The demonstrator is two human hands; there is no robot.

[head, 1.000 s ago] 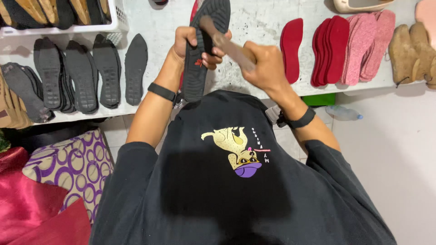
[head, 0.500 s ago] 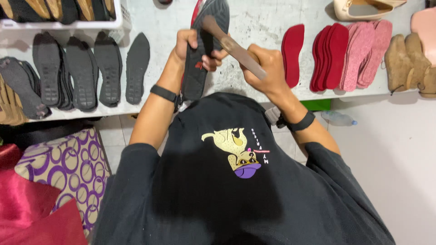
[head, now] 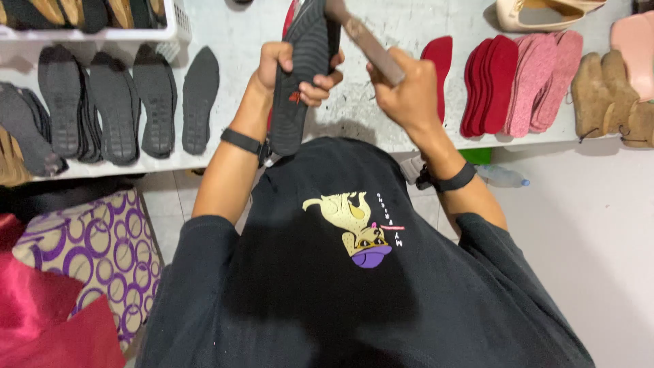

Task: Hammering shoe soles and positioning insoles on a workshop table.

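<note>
- Two hands work over a white bench edge: the left hand (head: 294,68) has its fingers (head: 325,80) wrapped tight round a black sole (head: 304,75), thumb on its left edge and fingertips over its right edge.
- The sole stands nearly upright, tread toward the camera, its lower end hanging past the bench edge toward the chest; a small red mark sits on it just below the left thumb.
- The right hand (head: 407,95) is closed in a fist round a brown wooden handle (head: 371,46), which slants up-left so that its top end meets the sole's upper right edge.
- Each wrist wears a black band.
- Right of the right hand lie red insoles (head: 492,82), then pink ones (head: 545,78), then tan pieces (head: 613,92); a beige shoe (head: 541,13) lies above them.
- Left of the left hand, grey soles (head: 129,102) lie in a row, below a white basket (head: 167,27).
- Between the hands and the rows, bare bench (head: 238,41) shows.
- A purple-ringed cloth (head: 95,252) lies low left.
</note>
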